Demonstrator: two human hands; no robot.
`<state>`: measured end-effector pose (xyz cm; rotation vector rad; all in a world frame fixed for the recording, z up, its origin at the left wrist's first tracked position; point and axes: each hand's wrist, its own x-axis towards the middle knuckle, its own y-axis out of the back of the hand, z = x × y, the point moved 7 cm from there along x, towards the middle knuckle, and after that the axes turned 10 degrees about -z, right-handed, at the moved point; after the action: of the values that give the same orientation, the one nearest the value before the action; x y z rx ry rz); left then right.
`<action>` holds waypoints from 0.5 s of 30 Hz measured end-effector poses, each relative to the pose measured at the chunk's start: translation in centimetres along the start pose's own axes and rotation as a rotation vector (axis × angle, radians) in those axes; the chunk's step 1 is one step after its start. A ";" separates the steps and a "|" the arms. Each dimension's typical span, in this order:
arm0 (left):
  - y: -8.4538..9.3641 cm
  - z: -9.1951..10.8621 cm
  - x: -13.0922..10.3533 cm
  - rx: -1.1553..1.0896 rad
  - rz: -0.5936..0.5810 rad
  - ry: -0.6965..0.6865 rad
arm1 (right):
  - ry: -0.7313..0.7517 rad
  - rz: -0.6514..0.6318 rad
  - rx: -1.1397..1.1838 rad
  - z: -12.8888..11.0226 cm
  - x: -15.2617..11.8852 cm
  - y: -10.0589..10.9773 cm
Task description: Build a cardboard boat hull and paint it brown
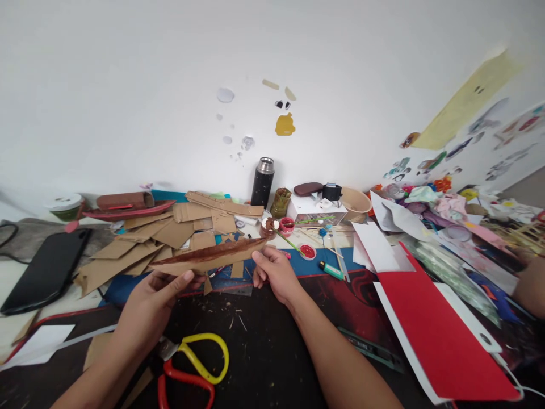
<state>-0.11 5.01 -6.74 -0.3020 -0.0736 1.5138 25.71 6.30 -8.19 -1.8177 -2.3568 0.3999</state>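
A long, narrow cardboard piece (213, 257), brown-painted along its upper part and bare below, is held up over the desk between both hands. My left hand (155, 295) pinches its left part, thumb in front and fingers behind. At the right end, my right hand (275, 272) grips it between thumb and fingers. Below my hands, scissors (198, 363) with yellow and red handles lie on the dark mat (264, 352). Behind the piece is a pile of cut cardboard (170, 230).
At the back stand a black bottle (263, 183), paint pots (286, 226) and a red boat-shaped model (131, 210). A phone (49, 270) lies left. Red card (460, 335) and a green-capped tube (331, 270) lie right. Part of another person's arm (530, 284) shows far right.
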 end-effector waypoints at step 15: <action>0.0 -0.3 0.3 -0.012 -0.001 -0.034 | -0.002 0.026 -0.042 -0.2 -0.1 -0.1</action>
<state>0.03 5.31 -7.07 -0.2858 -0.1103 1.5179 25.71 6.23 -8.01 -1.8682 -2.3629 0.3590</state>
